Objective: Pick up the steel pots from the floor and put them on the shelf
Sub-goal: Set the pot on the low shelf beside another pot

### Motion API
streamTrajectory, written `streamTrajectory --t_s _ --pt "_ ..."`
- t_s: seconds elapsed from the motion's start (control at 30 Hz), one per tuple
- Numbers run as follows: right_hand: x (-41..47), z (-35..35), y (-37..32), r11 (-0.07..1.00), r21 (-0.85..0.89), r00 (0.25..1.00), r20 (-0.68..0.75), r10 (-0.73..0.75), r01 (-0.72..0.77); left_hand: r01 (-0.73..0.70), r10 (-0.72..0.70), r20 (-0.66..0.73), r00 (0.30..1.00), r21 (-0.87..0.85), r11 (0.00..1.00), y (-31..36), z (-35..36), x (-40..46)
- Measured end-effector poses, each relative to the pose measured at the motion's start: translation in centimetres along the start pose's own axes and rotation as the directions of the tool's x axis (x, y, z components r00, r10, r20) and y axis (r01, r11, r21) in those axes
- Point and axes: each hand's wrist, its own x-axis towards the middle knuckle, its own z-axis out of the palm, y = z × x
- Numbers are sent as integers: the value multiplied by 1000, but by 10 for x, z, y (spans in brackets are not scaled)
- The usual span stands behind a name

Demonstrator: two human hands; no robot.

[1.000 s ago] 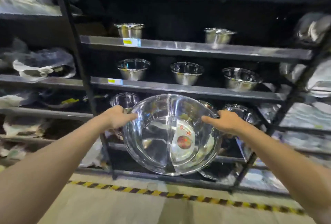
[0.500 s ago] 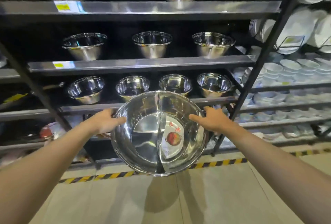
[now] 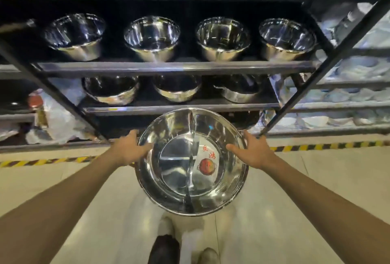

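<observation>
A divided steel pot (image 3: 191, 161) with a red sticker (image 3: 206, 165) is sitting at the centre of the frame, above the floor (image 3: 295, 179). The left hand (image 3: 128, 151) and right hand (image 3: 252, 152) are gripping its opposite rims. Behind it, the shelf (image 3: 175, 67) is holding 4 steel bowls (image 3: 152, 37) in the upper row.

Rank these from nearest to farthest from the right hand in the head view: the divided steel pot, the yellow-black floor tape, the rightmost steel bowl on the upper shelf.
1. Divided steel pot: gripped by the right hand.
2. Yellow-black floor tape: just right, on the floor.
3. Rightmost steel bowl: high above, upper shelf.
</observation>
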Motion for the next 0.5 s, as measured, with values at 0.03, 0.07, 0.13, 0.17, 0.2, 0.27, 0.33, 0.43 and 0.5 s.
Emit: streamTrajectory --t_s 0.03,0.07,0.13,0.17,0.2,0.27,0.33,0.43,0.5 --pt "14 18 7 1000 0 1000 16 12 -12 9 -9 -7 1000 9 1000 -10 16 14" --pt "29 37 14 1000 0 999 41 32 -32 15 -14 -5 1000 19 1000 -21 34 30" --pt "63 75 27 998 25 996 65 61 -63 37 -37 4 999 18 999 -43 65 65" --pt "84 97 33 997 41 995 69 69 -72 58 -58 9 998 6 998 -55 82 85" --pt "107 119 38 996 49 995 71 76 -80 73 -72 13 997 -3 997 -66 99 108" --pt "157 161 48 997 35 994 85 72 -75 84 -83 10 996 -18 996 -88 132 158" --pt "209 200 55 997 15 993 99 70 -72 84 -83 16 996 -30 996 -107 161 213" --pt "295 253 61 1000 13 997 72 10 -11 73 -73 10 997 -32 997 -137 200 296" --pt "351 280 63 999 7 999 25 -40 40 74 -74 -46 996 -4 997 -151 219 349"
